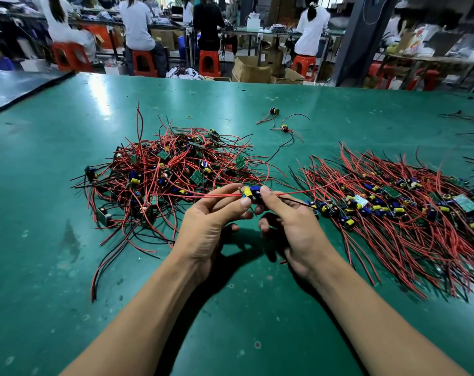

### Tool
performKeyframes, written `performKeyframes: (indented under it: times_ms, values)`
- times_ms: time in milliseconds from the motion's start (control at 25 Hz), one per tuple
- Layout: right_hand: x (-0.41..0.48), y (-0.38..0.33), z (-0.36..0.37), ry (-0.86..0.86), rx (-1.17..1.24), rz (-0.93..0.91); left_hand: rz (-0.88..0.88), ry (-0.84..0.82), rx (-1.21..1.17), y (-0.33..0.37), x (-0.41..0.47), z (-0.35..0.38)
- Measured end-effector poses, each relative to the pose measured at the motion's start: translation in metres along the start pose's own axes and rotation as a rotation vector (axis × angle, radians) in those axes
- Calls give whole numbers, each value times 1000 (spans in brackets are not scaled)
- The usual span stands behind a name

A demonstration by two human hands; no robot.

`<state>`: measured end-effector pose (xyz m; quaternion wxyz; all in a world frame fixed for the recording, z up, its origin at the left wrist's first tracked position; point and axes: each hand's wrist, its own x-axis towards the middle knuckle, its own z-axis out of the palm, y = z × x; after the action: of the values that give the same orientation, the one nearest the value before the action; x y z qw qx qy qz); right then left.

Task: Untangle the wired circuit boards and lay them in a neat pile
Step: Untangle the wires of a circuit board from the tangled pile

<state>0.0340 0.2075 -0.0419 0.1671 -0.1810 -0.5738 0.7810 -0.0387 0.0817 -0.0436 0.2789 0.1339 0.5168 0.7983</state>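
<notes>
Forearms low in frame; left hand (211,226) and right hand (292,226) both pinched one circuit board (250,192) above the desk (67,267), red wires running left-right. Tangled heap (170,169) lay left; neat pile (398,207) lay right, nearer the right hand.

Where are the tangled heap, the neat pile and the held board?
tangled heap (170,169), head view, its middle.
neat pile (379,204), head view, its row of boards.
held board (248,191), head view, its yellow part.
</notes>
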Motion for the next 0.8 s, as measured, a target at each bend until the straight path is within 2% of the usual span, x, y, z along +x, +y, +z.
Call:
performKeyframes:
  times_ms: [80, 160, 240, 320, 400, 520, 800]
  values:
    - [1, -4, -4, -49, 131, 46, -12, -28, 28, -1, 1, 0]
    - [0, -10, -13, -174, 234, 111, -22, -38, 52, -1, 1, 1]
    - [-2, -17, -21, -335, 235, 168, -49, -57, 73, 1, 0, 2]
    - [-5, -20, -26, -425, 144, 193, -112, -108, 94, 4, -1, 3]
    - [-5, -20, -28, -429, 32, 205, -150, -182, 135, 5, -3, 2]
    - [-2, -18, -29, -335, -71, 220, -138, -261, 137, 4, -6, 0]
    - [3, -14, -29, -260, -123, 195, -137, -255, 130, 0, -5, -1]
